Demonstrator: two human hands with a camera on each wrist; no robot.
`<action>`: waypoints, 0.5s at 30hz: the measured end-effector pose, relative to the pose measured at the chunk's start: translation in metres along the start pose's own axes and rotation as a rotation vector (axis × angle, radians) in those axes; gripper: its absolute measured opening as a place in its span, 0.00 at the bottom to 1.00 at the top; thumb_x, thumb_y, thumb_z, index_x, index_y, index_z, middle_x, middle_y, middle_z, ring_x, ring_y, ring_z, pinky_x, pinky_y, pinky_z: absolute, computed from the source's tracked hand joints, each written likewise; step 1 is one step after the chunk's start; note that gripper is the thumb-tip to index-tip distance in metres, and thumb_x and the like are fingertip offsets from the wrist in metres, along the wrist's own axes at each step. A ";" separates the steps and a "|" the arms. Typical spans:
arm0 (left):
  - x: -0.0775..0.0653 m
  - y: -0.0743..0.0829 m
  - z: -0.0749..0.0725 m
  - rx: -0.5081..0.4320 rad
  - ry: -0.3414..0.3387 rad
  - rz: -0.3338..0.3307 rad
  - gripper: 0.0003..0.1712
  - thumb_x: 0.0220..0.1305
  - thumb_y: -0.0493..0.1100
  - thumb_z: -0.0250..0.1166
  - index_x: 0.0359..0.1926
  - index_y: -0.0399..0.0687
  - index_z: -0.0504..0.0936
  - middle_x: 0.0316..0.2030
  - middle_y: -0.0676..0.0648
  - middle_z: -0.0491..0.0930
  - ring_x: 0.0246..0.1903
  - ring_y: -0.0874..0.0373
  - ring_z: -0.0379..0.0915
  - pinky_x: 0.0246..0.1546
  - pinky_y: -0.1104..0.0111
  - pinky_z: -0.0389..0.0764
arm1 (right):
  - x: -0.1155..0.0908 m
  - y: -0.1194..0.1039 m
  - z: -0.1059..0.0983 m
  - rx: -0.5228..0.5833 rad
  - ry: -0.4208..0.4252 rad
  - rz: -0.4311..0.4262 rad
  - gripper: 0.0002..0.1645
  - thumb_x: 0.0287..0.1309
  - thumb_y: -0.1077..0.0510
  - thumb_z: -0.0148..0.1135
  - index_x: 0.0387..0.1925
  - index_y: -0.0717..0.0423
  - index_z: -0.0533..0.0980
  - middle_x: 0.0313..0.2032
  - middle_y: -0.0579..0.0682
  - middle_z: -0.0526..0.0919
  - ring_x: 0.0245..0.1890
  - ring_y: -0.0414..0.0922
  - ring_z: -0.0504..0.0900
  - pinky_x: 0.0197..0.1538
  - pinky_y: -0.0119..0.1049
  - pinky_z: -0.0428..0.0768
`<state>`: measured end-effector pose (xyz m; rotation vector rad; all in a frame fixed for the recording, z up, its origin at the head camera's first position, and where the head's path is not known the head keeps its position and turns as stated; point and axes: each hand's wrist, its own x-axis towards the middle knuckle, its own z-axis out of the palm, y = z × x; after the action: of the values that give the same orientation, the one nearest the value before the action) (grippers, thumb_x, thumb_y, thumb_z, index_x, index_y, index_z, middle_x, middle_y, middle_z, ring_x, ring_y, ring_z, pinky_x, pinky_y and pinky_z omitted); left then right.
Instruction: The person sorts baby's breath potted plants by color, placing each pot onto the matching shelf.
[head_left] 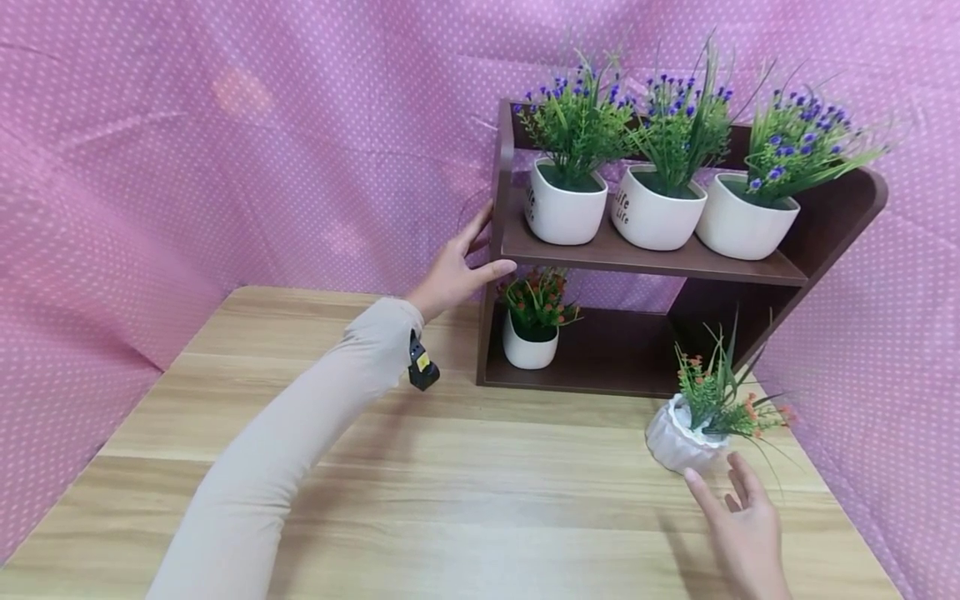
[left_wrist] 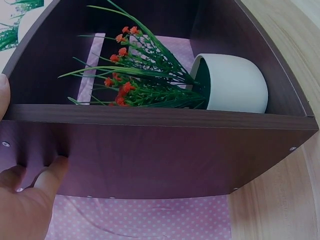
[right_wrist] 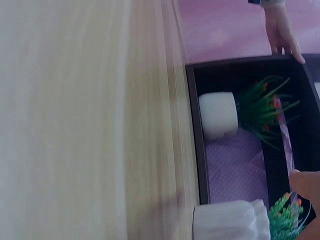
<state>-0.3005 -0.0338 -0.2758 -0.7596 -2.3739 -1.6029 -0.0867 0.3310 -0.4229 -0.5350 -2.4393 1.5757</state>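
Note:
My left hand (head_left: pixel 453 271) holds the left side panel of a dark brown two-tier shelf (head_left: pixel 652 268); its thumb lies at the front edge, its fingers against the outer face. My right hand (head_left: pixel 746 533) is beside a white fluted pot (head_left: pixel 684 437) with orange flowers, thumb and fingers apart. Whether the fingertips touch this pot I cannot tell. The pot is in front of the shelf's lower right corner. On the lower tier, at the left, stands a smooth white pot (head_left: pixel 530 343) with red-orange flowers, also seen sideways in the left wrist view.
Three white pots with purple flowers, a left one (head_left: pixel 566 204), a middle one (head_left: pixel 658 208) and a right one (head_left: pixel 746 218), line the upper tier. The shelf stands at the back of a wooden table (head_left: pixel 465 500). Pink dotted cloth (head_left: pixel 300 150) hangs behind and at both sides.

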 end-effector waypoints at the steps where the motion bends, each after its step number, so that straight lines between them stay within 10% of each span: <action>1: 0.000 0.000 0.000 0.001 0.000 -0.001 0.51 0.61 0.49 0.68 0.75 0.69 0.45 0.74 0.54 0.49 0.69 0.53 0.57 0.64 0.58 0.68 | 0.002 0.000 -0.001 0.010 -0.004 0.002 0.53 0.62 0.48 0.62 0.75 0.58 0.41 0.74 0.60 0.46 0.73 0.57 0.47 0.72 0.46 0.52; 5: 0.001 0.000 0.000 0.006 0.002 -0.005 0.51 0.61 0.50 0.68 0.75 0.70 0.45 0.74 0.55 0.49 0.69 0.54 0.58 0.63 0.59 0.68 | 0.015 0.002 -0.002 0.060 -0.028 0.012 0.57 0.62 0.49 0.62 0.75 0.57 0.34 0.74 0.61 0.39 0.74 0.56 0.42 0.72 0.53 0.50; 15: 0.000 0.000 0.000 -0.006 0.006 0.008 0.51 0.60 0.48 0.68 0.75 0.69 0.46 0.74 0.54 0.50 0.68 0.54 0.58 0.62 0.61 0.71 | 0.046 0.010 0.000 0.213 -0.147 0.043 0.64 0.55 0.56 0.69 0.75 0.54 0.31 0.75 0.57 0.37 0.73 0.56 0.44 0.68 0.32 0.60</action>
<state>-0.3003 -0.0337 -0.2759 -0.7637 -2.3603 -1.6069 -0.1271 0.3532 -0.4337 -0.4517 -2.3335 1.9265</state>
